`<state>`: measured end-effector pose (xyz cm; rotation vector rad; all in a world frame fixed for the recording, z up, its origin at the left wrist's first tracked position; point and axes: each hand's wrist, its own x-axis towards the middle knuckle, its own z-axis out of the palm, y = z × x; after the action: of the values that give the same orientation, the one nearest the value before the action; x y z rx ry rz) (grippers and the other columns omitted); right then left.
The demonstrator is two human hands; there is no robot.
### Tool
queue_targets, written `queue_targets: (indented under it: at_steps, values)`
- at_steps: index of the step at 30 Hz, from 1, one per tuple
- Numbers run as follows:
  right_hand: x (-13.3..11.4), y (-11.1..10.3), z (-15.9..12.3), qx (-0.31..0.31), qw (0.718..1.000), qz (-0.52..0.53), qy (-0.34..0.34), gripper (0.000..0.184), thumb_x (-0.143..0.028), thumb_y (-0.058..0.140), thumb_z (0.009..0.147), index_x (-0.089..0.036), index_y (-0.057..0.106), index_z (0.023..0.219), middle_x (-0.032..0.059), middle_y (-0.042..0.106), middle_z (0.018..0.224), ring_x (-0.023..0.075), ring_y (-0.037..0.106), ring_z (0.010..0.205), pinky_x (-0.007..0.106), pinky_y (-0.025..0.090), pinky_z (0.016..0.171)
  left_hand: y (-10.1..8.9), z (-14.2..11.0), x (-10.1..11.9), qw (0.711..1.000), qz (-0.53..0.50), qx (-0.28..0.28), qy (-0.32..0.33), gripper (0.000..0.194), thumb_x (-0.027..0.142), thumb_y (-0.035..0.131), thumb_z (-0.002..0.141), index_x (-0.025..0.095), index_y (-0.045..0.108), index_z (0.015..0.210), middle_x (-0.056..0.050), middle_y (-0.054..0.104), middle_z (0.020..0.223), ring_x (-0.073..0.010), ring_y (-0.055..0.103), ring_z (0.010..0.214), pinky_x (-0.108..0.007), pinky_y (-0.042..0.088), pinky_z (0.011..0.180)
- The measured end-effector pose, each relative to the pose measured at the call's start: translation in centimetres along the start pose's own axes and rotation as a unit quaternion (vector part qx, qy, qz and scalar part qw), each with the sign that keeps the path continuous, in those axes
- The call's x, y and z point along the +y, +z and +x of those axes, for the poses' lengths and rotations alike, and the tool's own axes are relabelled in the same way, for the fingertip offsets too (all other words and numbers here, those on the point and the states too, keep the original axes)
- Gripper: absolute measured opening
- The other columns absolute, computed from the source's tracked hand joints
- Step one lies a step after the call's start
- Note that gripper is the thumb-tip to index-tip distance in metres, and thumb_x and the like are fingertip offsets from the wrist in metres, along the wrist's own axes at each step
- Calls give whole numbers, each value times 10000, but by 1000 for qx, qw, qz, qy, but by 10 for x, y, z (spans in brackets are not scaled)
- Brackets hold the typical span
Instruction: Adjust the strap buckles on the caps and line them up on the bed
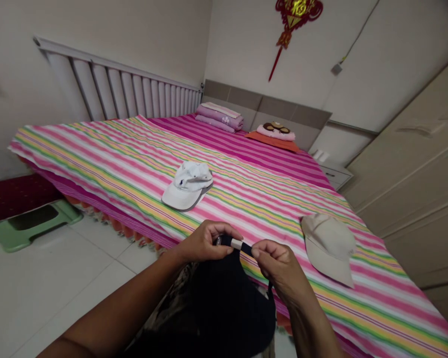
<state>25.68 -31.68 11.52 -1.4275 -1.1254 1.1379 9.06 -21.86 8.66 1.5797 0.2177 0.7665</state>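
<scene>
A dark cap (231, 303) hangs between my hands at the near edge of the bed, its back strap uppermost. My left hand (209, 241) pinches the strap beside its pale metal buckle (236, 244). On the other side, my right hand (278, 261) grips the strap's dark end between thumb and fingers. A white cap (188, 185) with a small dark logo rests on the bed ahead of my left hand. Off to the right of my right hand lies a beige cap (328, 246), its brim toward me.
The bed (108, 164) carries a striped sheet. Folded purple bedding (220, 118) and an orange-and-pink pile (274, 137) sit by the headboard (276, 107). A green stool (33, 223) stands on the floor at left; wardrobe doors (414, 174) line the right, beside a nightstand (336, 175).
</scene>
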Motion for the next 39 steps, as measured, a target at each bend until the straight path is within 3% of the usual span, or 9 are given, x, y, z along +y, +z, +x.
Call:
queue_targets:
  at_steps: [20,23,27,39]
  values:
    - [2,-7,4,-26,1000,2,1,242,-372,661,653,-135,617,672,-72,337,454,44,196,403,212,109,377,4,2,1,997,71,-5,2,298,143,583,629,107,612,923,-29,583,758,-105,504,672,-207,385,606]
    - [3,-5,3,0,1000,24,-7,223,-357,645,665,-148,567,646,-76,352,448,41,213,388,203,124,370,6,2,1,997,79,0,2,309,119,560,614,104,616,917,-29,578,767,-107,502,683,-207,376,609]
    - [5,-1,1,33,995,91,-3,222,-366,605,697,-176,498,661,-77,404,444,35,206,353,198,111,363,7,3,-1,998,53,13,-20,313,137,578,614,113,608,924,-39,600,803,-123,527,718,-214,388,635]
    - [6,2,-1,1,992,123,14,217,-329,614,690,-164,493,620,-91,345,381,40,186,363,206,94,379,6,4,-8,996,-80,26,-33,264,241,704,611,104,614,818,-40,598,745,-112,544,694,-214,391,642]
